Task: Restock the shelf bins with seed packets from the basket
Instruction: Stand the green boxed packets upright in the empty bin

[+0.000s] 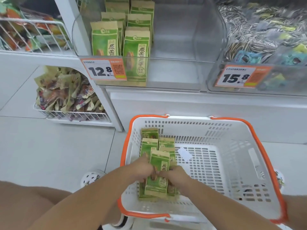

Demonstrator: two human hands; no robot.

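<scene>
Wire rack (71,114): heaped snack bags, floor level, far left.
Left hand (141,170): curled around the top seed packet (158,173), left edge.
Right hand (176,175): pinches the same packet's right edge.
Basket (232,130): remaining packets stacked at its left end.
Clear bin (174,72): packets upright at left, behind the 12.8 tag (103,69).

Pale tiled floor (49,156) fills nine o'clock; a white shelf unit (199,103) spans twelve, orange price tags (103,69) on its front; a wire rack (73,115) of snack bags (66,90) sits at ten
</scene>
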